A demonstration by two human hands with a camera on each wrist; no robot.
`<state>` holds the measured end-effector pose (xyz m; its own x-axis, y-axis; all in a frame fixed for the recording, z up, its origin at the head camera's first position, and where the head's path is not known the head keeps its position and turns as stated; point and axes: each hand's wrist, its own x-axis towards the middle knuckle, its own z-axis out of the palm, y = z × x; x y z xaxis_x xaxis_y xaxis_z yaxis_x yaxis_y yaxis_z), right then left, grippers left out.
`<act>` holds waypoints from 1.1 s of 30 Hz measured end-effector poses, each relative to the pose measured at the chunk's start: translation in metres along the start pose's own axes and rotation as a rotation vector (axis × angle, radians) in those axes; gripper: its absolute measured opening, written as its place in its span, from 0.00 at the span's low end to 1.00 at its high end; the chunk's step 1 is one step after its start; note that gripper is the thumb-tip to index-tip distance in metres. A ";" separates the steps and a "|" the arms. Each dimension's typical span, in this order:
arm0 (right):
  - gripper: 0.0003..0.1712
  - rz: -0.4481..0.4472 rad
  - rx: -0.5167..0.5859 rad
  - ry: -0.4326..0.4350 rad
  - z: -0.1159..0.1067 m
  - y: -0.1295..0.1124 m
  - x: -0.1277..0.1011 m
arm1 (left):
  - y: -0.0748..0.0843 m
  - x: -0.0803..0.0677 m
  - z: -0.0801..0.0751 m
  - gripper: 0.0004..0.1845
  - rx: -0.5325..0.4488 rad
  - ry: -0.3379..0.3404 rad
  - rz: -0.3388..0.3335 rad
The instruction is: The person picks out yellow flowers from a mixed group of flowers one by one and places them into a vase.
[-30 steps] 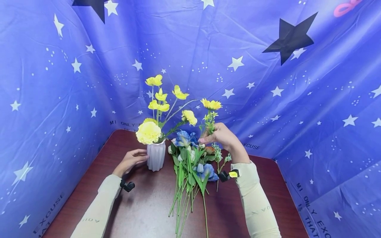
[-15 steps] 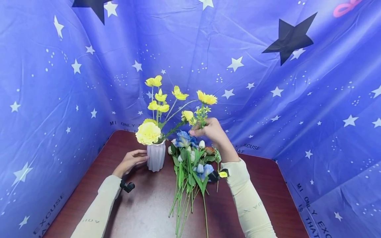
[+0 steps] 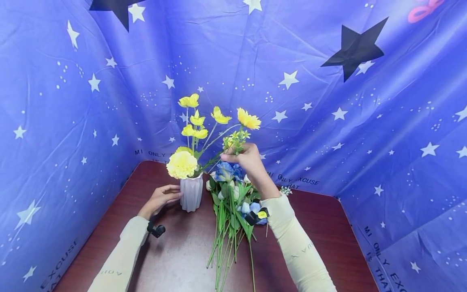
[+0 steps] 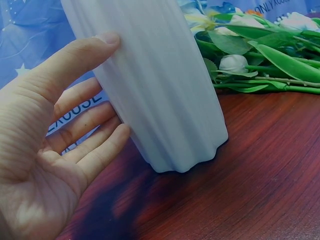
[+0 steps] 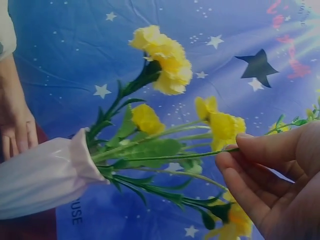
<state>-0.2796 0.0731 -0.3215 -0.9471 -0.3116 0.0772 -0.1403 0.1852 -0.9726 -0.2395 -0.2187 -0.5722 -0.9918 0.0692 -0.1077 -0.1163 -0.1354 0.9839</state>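
Observation:
My left hand (image 3: 161, 199) touches the left side of a white fluted vase (image 3: 191, 192). In the left wrist view its thumb lies on the vase's front and its relaxed fingertips meet the side. Several yellow flowers (image 3: 182, 164) stand in the vase. Beyond and to the right of it, my right hand (image 3: 245, 157) pinches a thin green flower stem (image 5: 192, 155) between thumb and fingertips. That stem runs to the vase's mouth in the right wrist view; whether its end is inside I cannot tell. Small yellow-green blossoms and a larger yellow daisy-like bloom (image 3: 249, 119) rise above this hand.
Right of the vase, a heap of artificial flowers lies on the brown table (image 3: 175, 255), with blue blooms (image 3: 224, 172), white buds and long green stems (image 3: 220, 251) toward the front edge. A blue starry curtain (image 3: 233, 61) encloses the table's back and sides.
My right hand has moved left toward the vase, bringing the stem and the daisy-like bloom along. My left hand and the vase have stayed in place.

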 end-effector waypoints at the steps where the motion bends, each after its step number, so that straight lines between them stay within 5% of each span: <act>1: 0.07 -0.004 0.000 -0.004 0.002 0.001 0.001 | 0.000 0.000 0.000 0.30 0.008 0.002 0.000; 17: 0.06 -0.137 -0.080 -0.076 0.034 0.024 0.006 | 0.000 0.000 0.001 0.29 -0.004 0.000 0.003; 33: 0.08 -0.143 -0.270 -0.093 0.049 0.036 0.009 | -0.001 0.003 -0.002 0.26 0.017 -0.006 0.035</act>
<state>-0.2791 0.0310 -0.3662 -0.8833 -0.4343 0.1767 -0.3538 0.3701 -0.8590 -0.2420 -0.2199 -0.5736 -0.9949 0.0702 -0.0729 -0.0810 -0.1207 0.9894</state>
